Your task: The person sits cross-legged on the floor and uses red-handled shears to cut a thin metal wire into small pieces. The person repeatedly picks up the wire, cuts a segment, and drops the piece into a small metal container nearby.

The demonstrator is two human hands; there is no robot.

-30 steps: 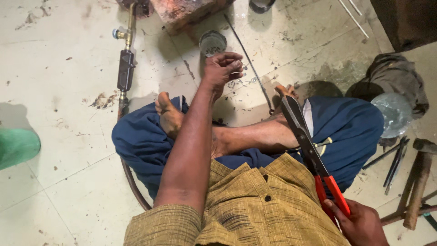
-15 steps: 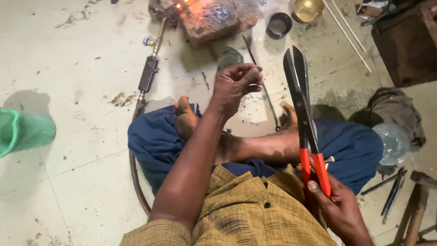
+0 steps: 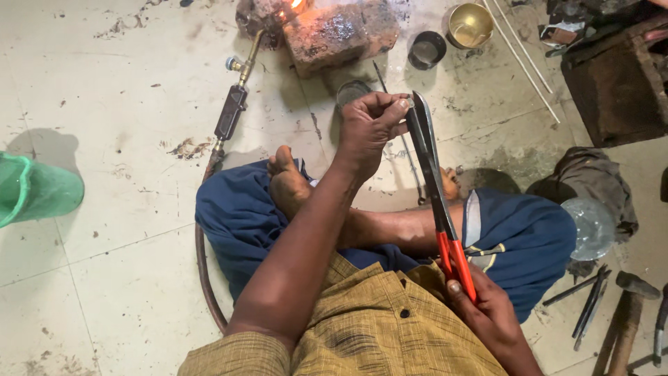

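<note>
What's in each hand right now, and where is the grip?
Right hand grips the metal shears by their red handles. Left hand pinches something small at the blade tips; too small to identify.

Snips (image 3: 435, 188) w/ red handles; shirt (image 3: 390, 327) mustard; bucket (image 3: 35, 189) green.

Dull dark metal shears (image 3: 426, 160) with glossy red plastic grips (image 3: 456, 261); rough, stained stone floor (image 3: 125, 90).

No packages, signs or screens are visible; no label shows on any tool or container; the floor holds only bare tools, vessels and cloth.
</note>
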